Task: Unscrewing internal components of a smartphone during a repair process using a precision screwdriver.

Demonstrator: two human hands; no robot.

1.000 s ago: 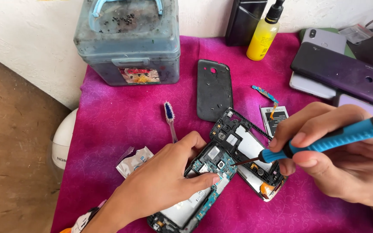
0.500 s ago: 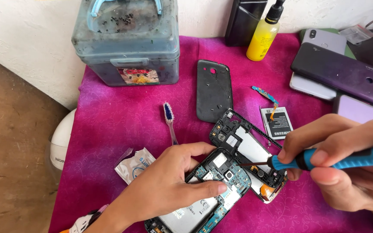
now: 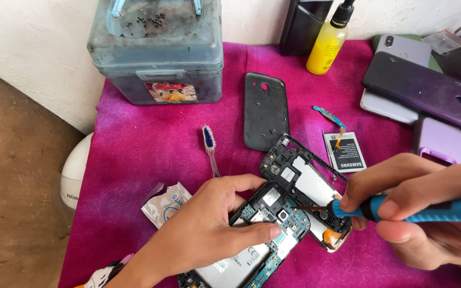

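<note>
Since the earlier frame the right hand (image 3: 422, 213) has drawn the blue screwdriver (image 3: 428, 209) down and leftward, so its thin tip now lies over the seam between the two opened phone parts; the left hand (image 3: 209, 234) has shifted only a little.

Nearest the camera, the left hand lies flat on the opened phone body (image 3: 252, 245), its fingers (image 3: 257, 233) spread and pressing on the blue circuit board, thumb toward the top edge; they pin it down rather than close round it. The right hand's fingers (image 3: 401, 200) are clenched round the screwdriver's handle, which runs off the right edge. The phone body lies on the magenta cloth (image 3: 134, 160) that covers the worktop, tilted, its lower end cut off by the bottom edge. Touching its right side is the black middle frame (image 3: 302, 184), also tilted.

Left of the hand lies a small torn sachet (image 3: 166, 202). Farther on, a toothbrush (image 3: 209, 149) with blue bristles lies beside the dark back cover (image 3: 265, 109). A battery (image 3: 346, 152) and a small flex strip (image 3: 329, 116) lie to the right, with several stacked phones (image 3: 422, 88) beyond. At the back stand a grey plastic box (image 3: 156, 53), a yellow bottle (image 3: 326, 45) and a black block (image 3: 302, 26).
</note>
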